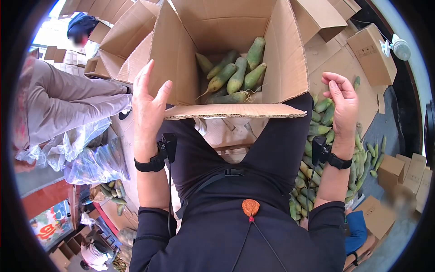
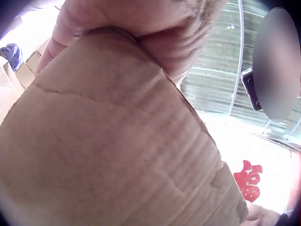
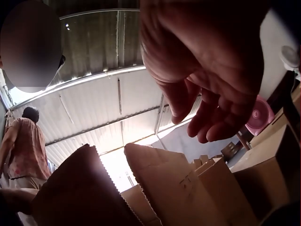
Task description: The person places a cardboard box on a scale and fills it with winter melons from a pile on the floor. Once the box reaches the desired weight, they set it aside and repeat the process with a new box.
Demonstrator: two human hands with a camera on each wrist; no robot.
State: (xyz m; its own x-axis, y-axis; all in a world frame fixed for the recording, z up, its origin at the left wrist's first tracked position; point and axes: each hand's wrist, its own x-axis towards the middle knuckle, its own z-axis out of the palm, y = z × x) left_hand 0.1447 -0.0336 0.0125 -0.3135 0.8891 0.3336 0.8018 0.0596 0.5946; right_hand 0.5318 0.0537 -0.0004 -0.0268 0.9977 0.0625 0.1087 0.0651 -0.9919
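Note:
An upright cardboard box (image 1: 231, 25) stands in front of the person's legs, its top gaping, with several green radishes (image 1: 236, 81) at the bottom. Its near flap (image 1: 235, 110) sticks out toward the body. My left hand (image 1: 148, 109) is at the box's left side, fingers straight and thumb spread apart; in the left wrist view a cardboard flap (image 2: 108, 127) lies against its palm. To the right of the box, my right hand (image 1: 343, 102) hangs in the air with loosely curled fingers and nothing in them. Box flaps (image 3: 160, 181) rise below it in the right wrist view.
A heap of green radishes (image 1: 319, 130) lies on the floor at the right. More cardboard boxes (image 1: 371, 52) stand around. At the left are a person's trousered legs (image 1: 68, 95) and plastic bags (image 1: 97, 158). A pink fan (image 3: 259, 115) shows in the right wrist view.

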